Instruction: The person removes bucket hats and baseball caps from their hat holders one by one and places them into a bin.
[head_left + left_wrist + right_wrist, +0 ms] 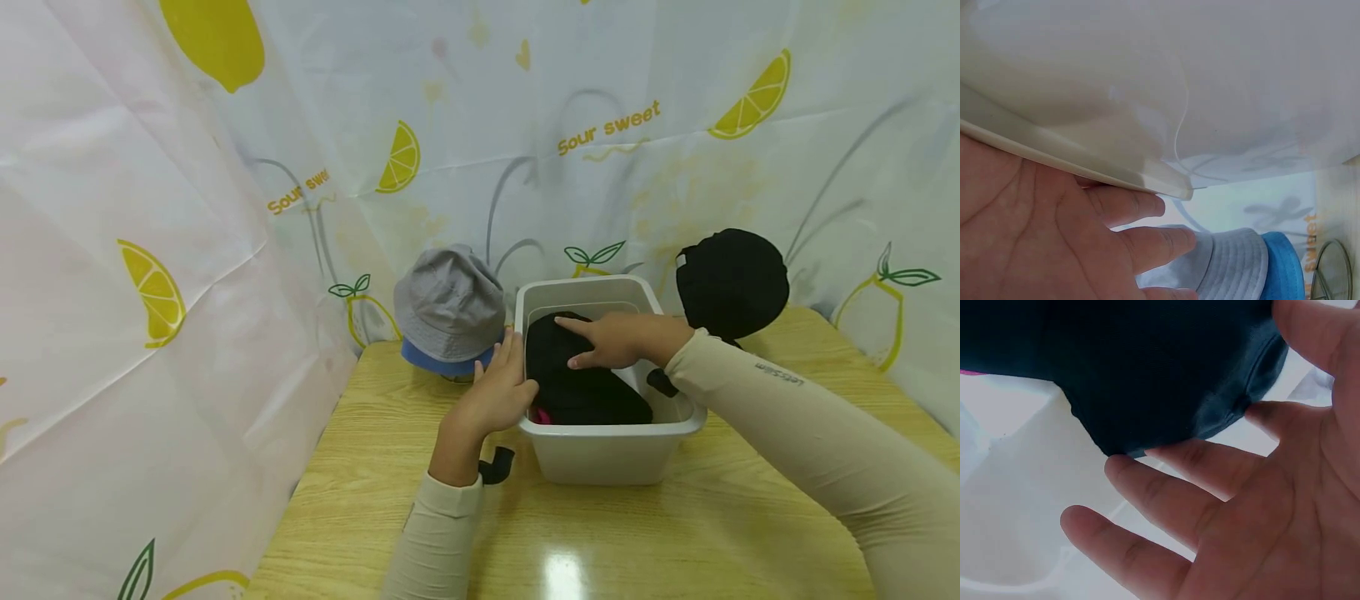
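A white plastic basin [611,454] stands on the table with a black cloth cap [558,367] lying in it. Over the basin's left rim lies my left hand [495,396], palm against the edge, its fingers stretched forward. In the left wrist view, the palm and straight fingers [1160,244] show beside the basin wall [1110,144]. My right hand [611,337] reaches inside the basin from the right. Its spread, extended fingers [1154,487] touch the edge of the black cap [1160,375] in the right wrist view. A bit of pink [542,416] peeks out at the cap's lower left.
Left of the basin, a grey bucket hat [450,304] sits over a blue hat [431,360], with a wire stand [1333,275] beneath. Another black cap [735,283] stands at the back right, behind my right forearm. A lemon-print cloth [465,100] hangs behind the wooden table [360,500].
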`<state>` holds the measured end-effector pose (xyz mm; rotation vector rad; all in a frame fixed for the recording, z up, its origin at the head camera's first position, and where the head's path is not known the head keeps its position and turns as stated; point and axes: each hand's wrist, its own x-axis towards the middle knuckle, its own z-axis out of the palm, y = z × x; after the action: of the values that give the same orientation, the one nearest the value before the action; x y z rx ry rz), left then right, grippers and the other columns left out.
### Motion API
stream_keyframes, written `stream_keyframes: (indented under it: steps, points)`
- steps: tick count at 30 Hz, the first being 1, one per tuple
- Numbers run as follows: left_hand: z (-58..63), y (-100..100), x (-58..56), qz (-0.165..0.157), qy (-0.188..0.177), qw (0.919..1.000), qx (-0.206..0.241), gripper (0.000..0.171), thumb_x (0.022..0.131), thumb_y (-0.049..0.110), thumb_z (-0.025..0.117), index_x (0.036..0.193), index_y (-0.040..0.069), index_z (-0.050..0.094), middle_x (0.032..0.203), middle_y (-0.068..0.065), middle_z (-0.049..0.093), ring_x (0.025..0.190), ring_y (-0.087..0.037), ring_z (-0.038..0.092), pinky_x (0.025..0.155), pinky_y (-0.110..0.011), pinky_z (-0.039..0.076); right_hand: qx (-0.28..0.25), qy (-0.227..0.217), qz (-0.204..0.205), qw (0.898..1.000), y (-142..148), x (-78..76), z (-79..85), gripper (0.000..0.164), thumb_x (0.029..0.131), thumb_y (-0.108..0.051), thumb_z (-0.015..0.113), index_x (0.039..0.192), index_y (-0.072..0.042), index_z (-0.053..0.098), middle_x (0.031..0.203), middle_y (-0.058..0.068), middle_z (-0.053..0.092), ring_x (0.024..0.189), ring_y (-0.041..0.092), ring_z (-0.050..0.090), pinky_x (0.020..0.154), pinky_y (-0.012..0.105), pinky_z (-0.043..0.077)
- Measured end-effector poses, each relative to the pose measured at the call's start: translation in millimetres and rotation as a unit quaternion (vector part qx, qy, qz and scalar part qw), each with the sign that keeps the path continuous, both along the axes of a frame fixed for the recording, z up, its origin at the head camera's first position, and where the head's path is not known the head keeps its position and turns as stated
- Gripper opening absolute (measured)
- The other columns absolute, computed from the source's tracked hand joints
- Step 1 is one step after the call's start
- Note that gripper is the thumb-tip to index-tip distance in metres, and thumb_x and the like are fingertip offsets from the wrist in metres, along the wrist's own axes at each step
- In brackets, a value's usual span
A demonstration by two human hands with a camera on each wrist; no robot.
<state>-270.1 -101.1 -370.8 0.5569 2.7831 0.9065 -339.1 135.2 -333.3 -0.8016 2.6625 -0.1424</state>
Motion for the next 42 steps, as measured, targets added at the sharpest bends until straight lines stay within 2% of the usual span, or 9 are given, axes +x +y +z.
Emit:
stream_keyframes:
  steps: [7, 13, 16, 21, 28, 42]
  points:
    - [1.3, 0.1, 0.5, -0.001, 0.002, 1.0, 0.0, 0.08, 0.105, 0.025, 0.041, 0.166, 0.01, -0.008, 0.173, -0.006, -0.016, 0.16, -0.031, -0.01, 0.124, -0.065, -0.007, 0.043, -0.002, 0.002, 0.999, -8.0, -0.2, -5.8, 0.085, 0.103, -0.054, 0.054, 0.169, -0.02, 0.012, 0.154, 0.029, 0.048, 0.138, 0.044, 0.052, 0.116, 0.061, 0.037]
    - [0.6, -0.1, 0.1, -0.003, -0.001, 1.0, -0.001, 0.08, 0.105, 0.025, 0.04, 0.166, 0.009, -0.009, 0.173, -0.006, -0.016, 0.16, -0.031, -0.01, 0.124, -0.065, -0.007, 0.081, -0.018, -0.012, 0.996, -14.4, 4.7, -8.8, 0.085, 0.104, -0.057, 0.049, 0.169, -0.024, 0.005, 0.168, 0.028, 0.022, 0.149, 0.049, 0.036, 0.119, 0.066, 0.03]
    - [0.1, -0.3, -0.5, -0.003, -0.001, 1.0, -0.005, 0.08, 0.105, 0.025, 0.04, 0.166, 0.009, -0.009, 0.173, -0.006, -0.017, 0.16, -0.031, -0.01, 0.124, -0.065, -0.006, 0.103, -0.014, -0.007, 0.995, -16.2, 8.2, -8.7, 0.084, 0.104, -0.059, 0.046, 0.169, -0.024, 0.006, 0.17, 0.028, 0.015, 0.149, 0.053, 0.033, 0.117, 0.068, 0.03]
    - [0.5, -0.1, -0.3, -0.003, -0.002, 1.0, -0.004, 0.08, 0.106, 0.025, 0.041, 0.166, 0.01, -0.009, 0.173, -0.005, -0.017, 0.16, -0.03, -0.01, 0.124, -0.065, -0.007, 0.117, -0.009, -0.003, 0.993, -17.3, 11.8, -8.5, 0.086, 0.102, -0.062, 0.048, 0.169, -0.024, 0.008, 0.171, 0.026, 0.01, 0.152, 0.057, 0.02, 0.117, 0.072, 0.025]
    - [-0.1, -0.1, -0.1, -0.002, 0.001, 1.0, -0.004, 0.08, 0.105, 0.025, 0.041, 0.166, 0.009, -0.008, 0.173, -0.006, -0.016, 0.16, -0.031, -0.01, 0.125, -0.065, -0.006, 0.115, -0.028, -0.018, 0.993, -16.9, 10.7, -12.8, 0.092, 0.098, -0.065, 0.054, 0.169, -0.029, 0.007, 0.173, 0.023, 0.005, 0.155, 0.055, 0.012, 0.118, 0.073, 0.022]
    - [-0.3, 0.2, 0.3, -0.001, -0.001, 1.0, -0.004, 0.08, 0.104, 0.028, 0.039, 0.166, 0.011, -0.009, 0.173, -0.004, -0.018, 0.16, -0.03, -0.009, 0.125, -0.063, -0.007, 0.136, -0.037, -0.012, 0.99, -22.0, 11.8, -22.2, 0.091, 0.098, -0.066, 0.054, 0.168, -0.032, 0.006, 0.174, 0.02, 0.006, 0.156, 0.054, 0.01, 0.12, 0.072, 0.017]
